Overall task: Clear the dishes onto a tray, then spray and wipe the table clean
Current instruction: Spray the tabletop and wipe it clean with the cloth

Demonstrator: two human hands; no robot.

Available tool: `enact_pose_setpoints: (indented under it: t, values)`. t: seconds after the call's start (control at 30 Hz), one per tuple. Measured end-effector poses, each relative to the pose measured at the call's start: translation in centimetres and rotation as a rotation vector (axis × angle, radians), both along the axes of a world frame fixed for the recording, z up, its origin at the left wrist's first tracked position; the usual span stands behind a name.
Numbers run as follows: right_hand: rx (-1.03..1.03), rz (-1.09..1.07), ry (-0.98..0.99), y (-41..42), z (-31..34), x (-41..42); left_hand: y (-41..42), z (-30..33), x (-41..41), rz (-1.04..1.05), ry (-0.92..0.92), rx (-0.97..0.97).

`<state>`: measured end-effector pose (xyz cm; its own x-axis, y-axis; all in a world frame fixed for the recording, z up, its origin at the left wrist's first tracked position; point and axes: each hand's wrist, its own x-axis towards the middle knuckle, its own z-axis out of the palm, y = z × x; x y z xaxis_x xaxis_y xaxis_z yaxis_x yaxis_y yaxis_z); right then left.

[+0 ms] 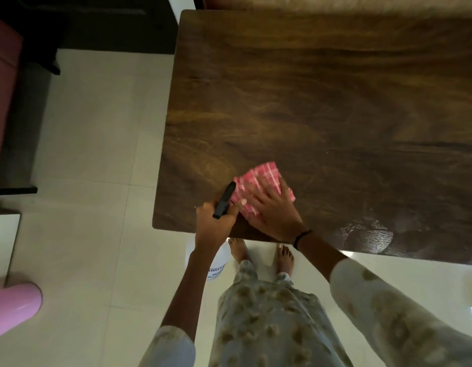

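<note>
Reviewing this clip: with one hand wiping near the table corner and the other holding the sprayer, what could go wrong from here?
1. The wet patch near the table's front edge lies right of the pink checked cloth; it may get missed.
2. The left hand holds the spray bottle beside the table edge; it could knock the edge.
3. The right hand presses the cloth near the corner; it might slide off.

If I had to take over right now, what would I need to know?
Left hand grips the spray bottle by its black trigger head, held at the table's near edge.
Right hand presses flat on the pink checked cloth, near the front left corner of the table.
Done: no dishes show on the table; a wet patch glistens at the front edge.
Left: wipe that patch and the remaining surface.
</note>
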<state>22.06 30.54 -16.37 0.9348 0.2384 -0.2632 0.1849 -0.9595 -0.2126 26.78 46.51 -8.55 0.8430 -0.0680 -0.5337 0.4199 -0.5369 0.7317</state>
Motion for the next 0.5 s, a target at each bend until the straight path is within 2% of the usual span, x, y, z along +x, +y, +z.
enact_pose_setpoints:
  t: [0.1,0.23,0.33,0.5]
  values:
    - [-0.062,0.132,0.011,-2.9,-0.3,-4.6,0.8,0.2,1.1,-0.003,0.022,0.002]
    - [-0.113,0.044,0.066,-5.1,-0.1,-8.1,2.5,0.5,2.3,-0.015,-0.004,0.032]
    - [-0.062,-0.004,0.075,-2.6,0.2,-7.9,4.0,0.8,2.9,0.008,0.012,0.061]
    - [0.041,0.105,0.010,5.8,0.2,-3.1,7.1,0.5,4.0,0.120,0.019,0.089]
